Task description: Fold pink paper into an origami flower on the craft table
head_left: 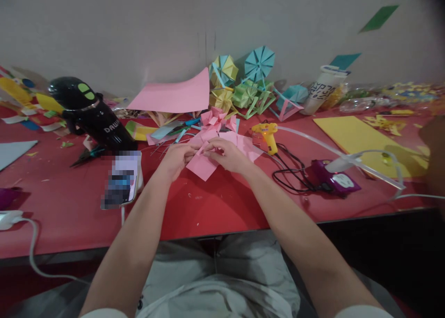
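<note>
The left hand (pixel 178 158) and right hand (pixel 226 155) pinch a pink paper square (pixel 204 168) over the red table (pixel 212 211), folded pink pieces (pixel 216 119) crowding behind. Yellow glue gun (pixel 267 136) near right; phone (pixel 122 181) and black bottle (pixel 104 125) left

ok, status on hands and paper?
Left hand, right hand both holding pink paper sheet. Folded pink pieces just beyond. Yellow glue gun to the right, apart from hands.

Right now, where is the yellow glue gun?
In the head view, the yellow glue gun lies to the right of and beyond the right hand, between the pink sheets and the purple power socket.
</note>
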Available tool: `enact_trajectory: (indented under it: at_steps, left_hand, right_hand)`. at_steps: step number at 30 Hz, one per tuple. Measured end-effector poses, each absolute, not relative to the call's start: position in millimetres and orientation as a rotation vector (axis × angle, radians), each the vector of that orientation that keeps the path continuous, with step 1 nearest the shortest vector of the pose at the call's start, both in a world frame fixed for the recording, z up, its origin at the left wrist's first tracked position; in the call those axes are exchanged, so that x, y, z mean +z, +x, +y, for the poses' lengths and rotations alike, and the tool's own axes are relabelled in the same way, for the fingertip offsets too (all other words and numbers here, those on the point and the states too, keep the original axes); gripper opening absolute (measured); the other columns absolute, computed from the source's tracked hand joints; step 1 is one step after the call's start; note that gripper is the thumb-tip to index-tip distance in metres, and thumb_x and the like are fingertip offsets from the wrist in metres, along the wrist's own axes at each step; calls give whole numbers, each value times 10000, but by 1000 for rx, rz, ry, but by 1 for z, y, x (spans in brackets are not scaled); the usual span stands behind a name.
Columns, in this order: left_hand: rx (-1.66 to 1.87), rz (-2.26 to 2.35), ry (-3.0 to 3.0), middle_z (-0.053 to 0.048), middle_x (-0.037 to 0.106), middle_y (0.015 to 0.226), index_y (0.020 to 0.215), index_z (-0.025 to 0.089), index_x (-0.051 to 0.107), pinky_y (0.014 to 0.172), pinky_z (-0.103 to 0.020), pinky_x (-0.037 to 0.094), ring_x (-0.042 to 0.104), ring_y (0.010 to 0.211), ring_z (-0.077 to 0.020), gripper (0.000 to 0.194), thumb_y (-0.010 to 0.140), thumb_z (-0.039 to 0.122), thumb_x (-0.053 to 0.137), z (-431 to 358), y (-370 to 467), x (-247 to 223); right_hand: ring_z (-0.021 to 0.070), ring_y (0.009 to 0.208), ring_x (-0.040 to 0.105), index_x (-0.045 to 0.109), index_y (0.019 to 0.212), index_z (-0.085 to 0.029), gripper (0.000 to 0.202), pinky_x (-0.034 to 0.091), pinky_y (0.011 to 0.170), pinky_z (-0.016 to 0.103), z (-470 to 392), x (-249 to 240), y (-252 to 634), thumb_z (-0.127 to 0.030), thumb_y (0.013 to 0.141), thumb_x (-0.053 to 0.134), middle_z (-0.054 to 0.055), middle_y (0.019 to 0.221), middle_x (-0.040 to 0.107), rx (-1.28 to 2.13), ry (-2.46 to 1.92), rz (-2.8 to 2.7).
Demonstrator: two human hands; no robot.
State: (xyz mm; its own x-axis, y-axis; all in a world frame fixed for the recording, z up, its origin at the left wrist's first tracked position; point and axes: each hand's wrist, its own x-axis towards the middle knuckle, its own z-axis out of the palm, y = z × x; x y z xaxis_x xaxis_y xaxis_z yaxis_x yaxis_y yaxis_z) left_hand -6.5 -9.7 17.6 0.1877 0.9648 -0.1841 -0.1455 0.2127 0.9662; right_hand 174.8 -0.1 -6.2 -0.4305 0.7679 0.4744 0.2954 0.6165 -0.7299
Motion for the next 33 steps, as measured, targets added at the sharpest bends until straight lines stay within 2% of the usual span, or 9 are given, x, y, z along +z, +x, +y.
enact_trajectory:
  at_steps: [2, 6, 12, 23, 33]
  left_hand:
    - [1009, 1039, 1012, -101, 728, 700, 779, 89, 762, 730, -340, 547, 700, 737, -231, 258, 578, 189, 633, -10, -6, 18]
    - [996, 1059, 1028, -85, 726, 692, 811, 93, 764, 704, -306, 532, 694, 705, -208, 274, 554, 182, 728, -10, -6, 17]
    - [992, 1079, 1024, -66, 721, 688, 809, 119, 767, 733, -320, 530, 677, 670, -178, 297, 525, 197, 805, -9, -7, 12]
    - [999, 1111, 1290, -85, 757, 864, 892, 145, 773, 851, -339, 513, 684, 812, -187, 364, 566, 288, 848, -6, -11, 2]
    - [1002, 1265, 1479, -74, 749, 825, 860, 149, 766, 739, -320, 528, 687, 766, -207, 275, 640, 314, 758, -5, -11, 3]
  right_hand:
    - [156, 906, 596, 647, 854, -194, 97, 460, 847, 320, 1, -8, 175, -199, 864, 550, 58, 976, 682, 729, -853, -1992]
    - [162, 932, 604, 608, 862, -183, 106, 465, 861, 325, 1, -10, 174, -232, 879, 515, 75, 1017, 674, 768, -896, -1972]
    - [169, 948, 612, 596, 883, -188, 135, 453, 885, 337, -2, -8, 174, -261, 906, 485, 68, 1015, 684, 787, -900, -1989]
    - [162, 887, 608, 590, 873, -187, 132, 461, 825, 322, -2, -9, 173, -299, 887, 521, 59, 957, 677, 771, -923, -1963]
    - [130, 661, 530, 572, 736, -183, 170, 448, 659, 294, 5, -10, 174, -329, 801, 632, 21, 749, 622, 784, -1067, -1750]
